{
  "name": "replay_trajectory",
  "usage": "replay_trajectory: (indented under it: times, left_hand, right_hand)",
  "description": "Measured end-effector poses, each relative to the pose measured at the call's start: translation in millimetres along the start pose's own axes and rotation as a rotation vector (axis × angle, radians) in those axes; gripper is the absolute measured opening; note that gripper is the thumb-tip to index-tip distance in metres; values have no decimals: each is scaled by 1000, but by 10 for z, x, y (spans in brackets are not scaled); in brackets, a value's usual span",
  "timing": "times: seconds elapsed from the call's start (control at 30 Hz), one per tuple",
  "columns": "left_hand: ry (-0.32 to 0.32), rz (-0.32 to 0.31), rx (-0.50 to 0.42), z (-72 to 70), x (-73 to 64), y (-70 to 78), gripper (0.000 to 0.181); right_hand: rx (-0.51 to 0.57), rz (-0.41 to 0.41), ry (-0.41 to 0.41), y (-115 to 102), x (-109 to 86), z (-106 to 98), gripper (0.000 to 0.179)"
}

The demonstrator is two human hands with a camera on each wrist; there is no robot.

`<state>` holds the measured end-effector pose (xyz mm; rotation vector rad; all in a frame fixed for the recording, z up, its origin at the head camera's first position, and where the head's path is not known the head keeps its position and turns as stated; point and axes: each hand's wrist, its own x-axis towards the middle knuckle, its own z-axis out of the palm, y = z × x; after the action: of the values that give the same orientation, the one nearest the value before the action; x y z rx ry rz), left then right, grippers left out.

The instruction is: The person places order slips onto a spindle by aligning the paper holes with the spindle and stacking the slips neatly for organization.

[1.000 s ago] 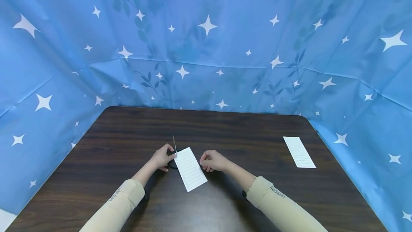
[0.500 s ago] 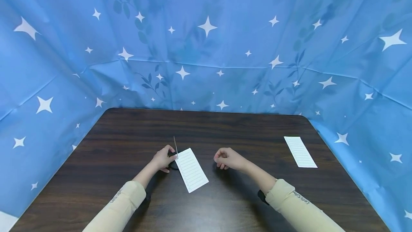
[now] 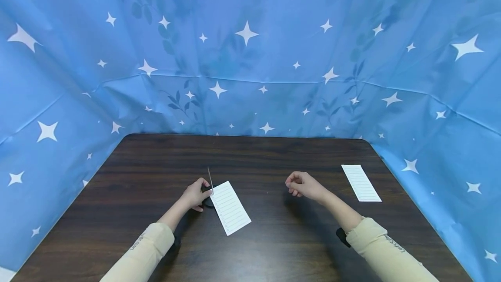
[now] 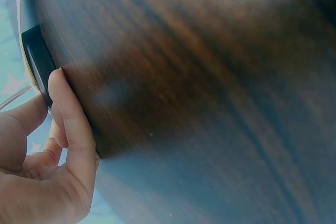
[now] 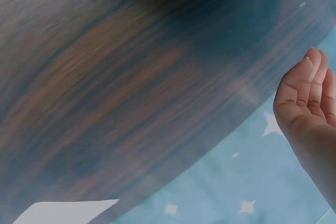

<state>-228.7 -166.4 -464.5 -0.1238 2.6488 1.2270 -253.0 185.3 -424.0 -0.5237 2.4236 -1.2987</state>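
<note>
In the head view, my left hand point(image 3: 194, 194) grips a black piece point(image 3: 209, 203) with a curved edge, partly hidden under a white lined card point(image 3: 231, 209). The thumb tip lies at the card's upper left corner. From there a thin shiny rod point(image 3: 210, 178) sticks up and away. The left wrist view shows the black piece point(image 4: 38, 65) between thumb and fingers; its kind cannot be told. My right hand point(image 3: 306, 185) hovers over the table to the right of this card, fingers loosely curled. In the right wrist view that hand point(image 5: 310, 95) shows nothing held.
A second white lined card point(image 3: 361, 182) lies on the dark wooden table point(image 3: 274, 256) at the right. A tiny pale speck point(image 3: 268, 193) sits on the table between the hands. Behind the table hangs a blue curtain with white stars point(image 3: 274, 47).
My right hand has moved away from the card's right edge, to the right and slightly farther back. The left hand keeps its grip in nearly the same place.
</note>
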Motion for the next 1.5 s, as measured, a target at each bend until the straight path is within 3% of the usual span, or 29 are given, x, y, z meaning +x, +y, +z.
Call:
replay_trajectory:
  times: [0.33,0.57,1.0,1.1,1.33,1.5]
  left_hand:
    - [4,-9,-6,6,10,-23,22]
    - [11,-21,-9,10,19,-19,23]
    - [16,-1,-1,-21,11,8,23]
    - [8,-3,-1,-6,-2,-5,23]
    - [4,-12,-10,9,-30,-12,23]
    - [17,-2,-3,-1,-18,0,22]
  right_hand:
    - [-50,37,144,214,-171,-295,24]
    - [-118,39,194,388,-234,-491,24]
    - [-173,137,312,671,-326,-792,24]
    - [-265,123,368,746,-345,-861,23]
    - [-594,145,482,921,-352,-1050,17]
    - [-689,162,506,988,-361,-1215,22]
